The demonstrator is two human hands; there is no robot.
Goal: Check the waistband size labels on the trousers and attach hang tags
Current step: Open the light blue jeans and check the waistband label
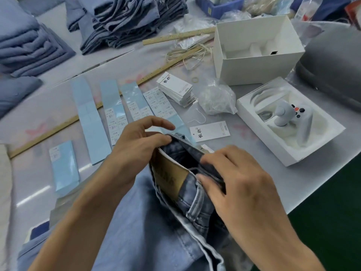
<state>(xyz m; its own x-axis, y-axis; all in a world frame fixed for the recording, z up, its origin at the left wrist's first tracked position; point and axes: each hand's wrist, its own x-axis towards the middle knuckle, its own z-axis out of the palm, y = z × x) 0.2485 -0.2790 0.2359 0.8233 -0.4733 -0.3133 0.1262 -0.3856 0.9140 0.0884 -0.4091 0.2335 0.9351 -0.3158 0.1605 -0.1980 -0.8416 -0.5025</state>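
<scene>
Nearest me, the blue denim trousers (136, 222) lie across the near table edge, waistband (187, 153) raised toward the far side between both hands. My left hand (134, 151) pinches the waistband's far-left end, thumb on top, fingers curled over it. My right hand (244, 184) grips the waistband's right part, fingers curled down onto the dark fabric, thumb against the edge near a belt loop (193, 202). The waistband is pulled open between them; a tan leather-look patch (170, 177) shows on its outer side, print blurred. I can't see a size label clearly.

Just beyond the hands, a single white hang tag (210, 131) lies flat, a thin white string (198, 117) just behind it. Left of it, pale blue sticker strips (113, 106) lie side by side, some carrying printed size stickers. A wooden ruler (58, 128) runs diagonally under them.

Farther back, a stack of hang tags (175, 89) sits beside a crumpled clear bag (216, 98). Right: an open white box (256, 47) and a tray holding a grey controller (287, 116). Far left: folded trouser piles (125, 18).
</scene>
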